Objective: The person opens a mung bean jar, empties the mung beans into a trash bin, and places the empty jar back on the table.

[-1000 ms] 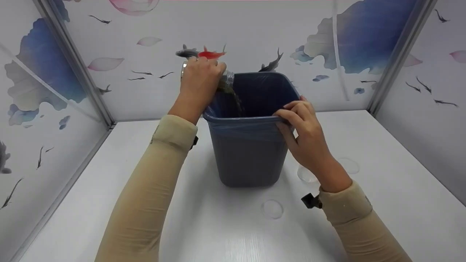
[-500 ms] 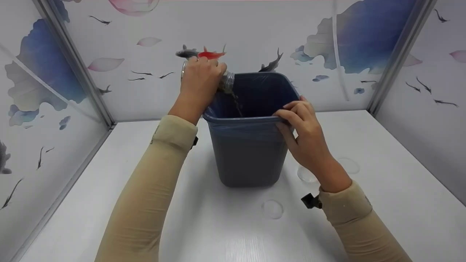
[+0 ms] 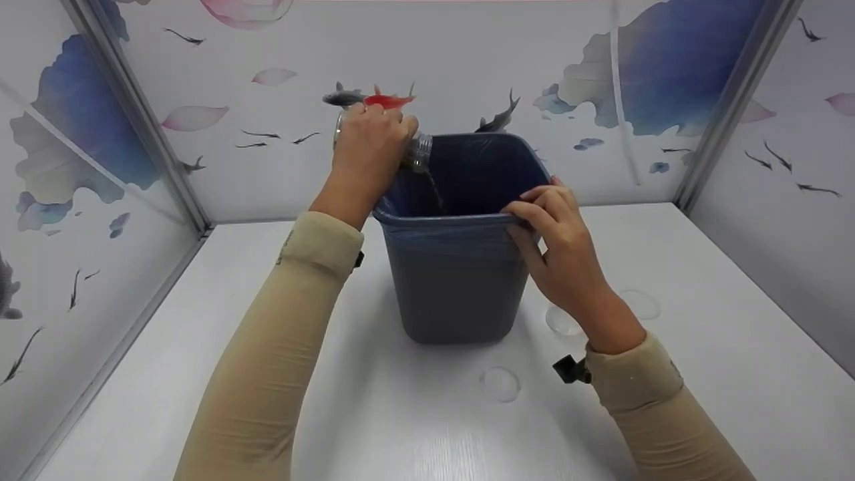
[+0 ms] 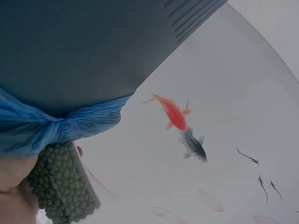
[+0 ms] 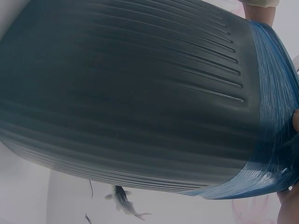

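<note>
My left hand (image 3: pixel 373 150) grips a clear jar (image 3: pixel 419 155), tipped on its side with its mouth over the bin's left rim. A thin stream of small beans (image 3: pixel 434 190) falls from the mouth into the grey trash bin (image 3: pixel 461 294). Green mung beans (image 4: pixel 63 182) show through the jar's wall in the left wrist view. Blue plastic liner (image 3: pixel 447 240) is folded over the bin's rim. At the near right corner, my right hand (image 3: pixel 561 234) holds the rim, thumb outside and fingers over the edge. The bin's floor is hidden.
A clear round disc (image 3: pixel 501 384) lies on the white table (image 3: pixel 414 427) in front of the bin. Two more clear round pieces, one nearer (image 3: pixel 562 321) and one farther (image 3: pixel 641 304), lie by the right wrist. Printed panels (image 3: pixel 454 53) enclose the table's back and sides.
The stream of beans from the jar has thinned, and fewer beans show at its mouth. The jar has shifted very slightly; the bin and right hand have stayed put.
</note>
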`<state>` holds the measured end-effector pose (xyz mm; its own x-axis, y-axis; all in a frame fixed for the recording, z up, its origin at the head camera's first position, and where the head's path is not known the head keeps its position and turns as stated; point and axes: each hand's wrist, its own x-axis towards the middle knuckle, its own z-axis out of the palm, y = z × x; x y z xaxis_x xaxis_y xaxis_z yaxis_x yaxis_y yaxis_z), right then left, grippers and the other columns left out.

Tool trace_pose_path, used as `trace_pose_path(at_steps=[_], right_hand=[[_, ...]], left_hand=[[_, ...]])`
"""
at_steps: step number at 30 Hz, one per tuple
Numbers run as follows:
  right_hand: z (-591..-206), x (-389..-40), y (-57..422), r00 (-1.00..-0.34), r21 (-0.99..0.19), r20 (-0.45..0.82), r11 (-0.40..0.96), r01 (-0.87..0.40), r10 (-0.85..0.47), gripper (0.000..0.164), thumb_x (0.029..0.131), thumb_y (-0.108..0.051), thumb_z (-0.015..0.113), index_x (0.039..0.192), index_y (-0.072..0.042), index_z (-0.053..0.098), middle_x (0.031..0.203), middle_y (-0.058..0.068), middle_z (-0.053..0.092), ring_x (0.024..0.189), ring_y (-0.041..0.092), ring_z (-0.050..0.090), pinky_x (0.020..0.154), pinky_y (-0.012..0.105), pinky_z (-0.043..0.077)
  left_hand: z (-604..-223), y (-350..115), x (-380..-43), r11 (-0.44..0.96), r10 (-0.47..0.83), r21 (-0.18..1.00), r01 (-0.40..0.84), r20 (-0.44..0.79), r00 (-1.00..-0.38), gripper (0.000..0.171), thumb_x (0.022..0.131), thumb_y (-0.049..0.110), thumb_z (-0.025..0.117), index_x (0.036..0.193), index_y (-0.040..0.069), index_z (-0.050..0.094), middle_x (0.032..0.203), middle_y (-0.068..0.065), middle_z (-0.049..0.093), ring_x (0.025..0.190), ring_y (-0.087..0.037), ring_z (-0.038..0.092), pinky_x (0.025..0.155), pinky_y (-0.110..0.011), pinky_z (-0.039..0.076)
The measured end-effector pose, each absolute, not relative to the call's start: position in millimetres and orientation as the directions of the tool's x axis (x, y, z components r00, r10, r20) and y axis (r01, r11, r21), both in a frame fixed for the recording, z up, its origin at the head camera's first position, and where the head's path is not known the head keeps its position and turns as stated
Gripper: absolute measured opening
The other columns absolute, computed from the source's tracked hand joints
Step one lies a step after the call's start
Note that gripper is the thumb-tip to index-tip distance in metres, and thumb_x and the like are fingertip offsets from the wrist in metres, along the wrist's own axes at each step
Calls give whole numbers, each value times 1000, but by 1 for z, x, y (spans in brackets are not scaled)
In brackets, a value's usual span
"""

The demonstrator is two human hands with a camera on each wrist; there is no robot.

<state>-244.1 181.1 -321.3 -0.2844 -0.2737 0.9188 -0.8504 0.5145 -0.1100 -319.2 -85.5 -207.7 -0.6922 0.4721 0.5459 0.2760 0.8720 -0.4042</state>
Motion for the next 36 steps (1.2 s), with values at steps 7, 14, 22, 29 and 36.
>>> trace_pose_path(at_steps=[7,14,22,29,36], right_hand=[[-322,-244,181,-281,-110,922,514,-851,-268,22,98,6,71,118,-2,74,99,16,60,120,39,58,124,64,25],[-322,-243,181,-274,-105,923,506,-856,-270,23,98,6,71,118,-3,73,99,16,60,119,40,58,124,64,24],[-321,-243,181,-274,-104,922,508,-855,-273,23,98,6,71,118,-3,73,100,16,60,119,39,57,125,64,24],[-321,-243,181,-276,-104,922,514,-852,-271,22,98,6,71,118,-2,73,100,17,60,118,40,58,125,64,24],[-321,-244,180,-274,-104,923,513,-852,-269,21,98,6,71,117,-2,73,101,17,60,119,39,58,125,63,24]], left_hand=[[-208,-85,-320,862,486,-420,285,521,-701,25,103,-1,65,126,6,71,122,-19,75,111,-40,71,98,-50,55],[-207,-84,-322,830,533,-468,305,501,-682,22,104,-3,59,120,6,72,112,-20,75,104,-40,71,92,-48,56],[-204,-82,-321,818,542,-487,305,478,-691,18,102,1,66,119,6,72,109,-18,76,99,-38,70,89,-46,56],[-204,-82,-322,817,548,-482,317,475,-689,19,102,2,68,120,6,72,109,-18,76,100,-37,70,90,-46,55],[-203,-82,-322,813,551,-490,315,469,-691,19,102,1,66,119,6,71,110,-18,76,100,-38,70,90,-46,55]])
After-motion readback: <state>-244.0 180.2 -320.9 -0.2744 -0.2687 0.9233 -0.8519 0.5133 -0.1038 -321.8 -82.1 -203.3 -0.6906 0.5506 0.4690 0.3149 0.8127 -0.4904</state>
